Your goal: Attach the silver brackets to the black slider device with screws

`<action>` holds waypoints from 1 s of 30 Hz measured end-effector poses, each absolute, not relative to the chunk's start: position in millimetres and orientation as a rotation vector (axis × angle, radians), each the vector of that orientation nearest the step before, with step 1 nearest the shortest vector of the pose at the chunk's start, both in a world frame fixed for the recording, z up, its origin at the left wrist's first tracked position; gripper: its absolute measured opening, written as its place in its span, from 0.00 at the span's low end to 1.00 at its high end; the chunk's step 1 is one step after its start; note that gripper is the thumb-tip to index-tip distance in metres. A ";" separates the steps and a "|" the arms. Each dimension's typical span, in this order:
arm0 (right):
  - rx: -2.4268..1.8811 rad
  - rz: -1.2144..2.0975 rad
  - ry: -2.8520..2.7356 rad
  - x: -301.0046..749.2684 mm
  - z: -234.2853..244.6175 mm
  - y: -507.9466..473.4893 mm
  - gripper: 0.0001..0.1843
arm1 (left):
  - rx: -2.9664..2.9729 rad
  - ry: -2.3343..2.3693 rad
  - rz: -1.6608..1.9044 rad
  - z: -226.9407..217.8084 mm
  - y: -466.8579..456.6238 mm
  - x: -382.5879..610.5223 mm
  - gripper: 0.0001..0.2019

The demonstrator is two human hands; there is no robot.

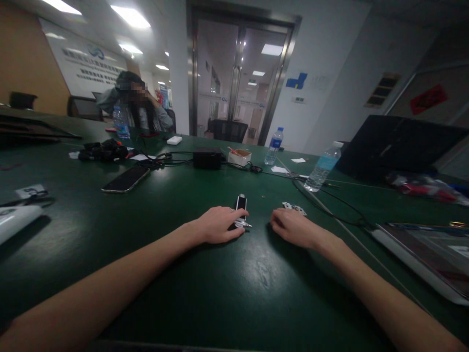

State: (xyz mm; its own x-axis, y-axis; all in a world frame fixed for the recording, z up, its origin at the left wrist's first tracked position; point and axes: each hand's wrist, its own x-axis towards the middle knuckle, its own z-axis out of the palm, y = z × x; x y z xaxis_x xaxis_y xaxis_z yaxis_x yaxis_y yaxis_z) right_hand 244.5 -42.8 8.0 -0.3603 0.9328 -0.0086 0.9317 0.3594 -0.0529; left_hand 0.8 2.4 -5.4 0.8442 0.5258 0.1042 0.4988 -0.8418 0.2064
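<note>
My left hand [222,225] lies on the green table with its thumb and forefinger around a small black and silver device [241,202]. A shiny silver piece [242,223] shows between those fingertips; whether it belongs to the device I cannot tell. To the right, my right hand [293,228] rests on the table with its fingers curled in, and nothing shows sticking out of them. Just behind its knuckles lies a flat white piece with dark marks [295,209], partly hidden by the hand.
Two water bottles [322,168] stand at the back right, near cables [339,215]. A phone [126,179], a black box [207,158] and a small open carton [240,157] lie beyond my hands. Across the table sits a person [146,115]. A clear-topped case [421,249] is at right.
</note>
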 end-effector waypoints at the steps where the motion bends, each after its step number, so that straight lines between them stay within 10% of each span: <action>1: -1.724 0.094 -2.563 241.2 6.2 -43.7 0.08 | 2.860 0.798 0.240 -5.8 2.4 1.0 0.21; 30: -1.347 0.293 -2.307 211.2 -12.6 -48.3 0.06 | 2.888 0.813 0.242 -7.1 2.1 0.7 0.20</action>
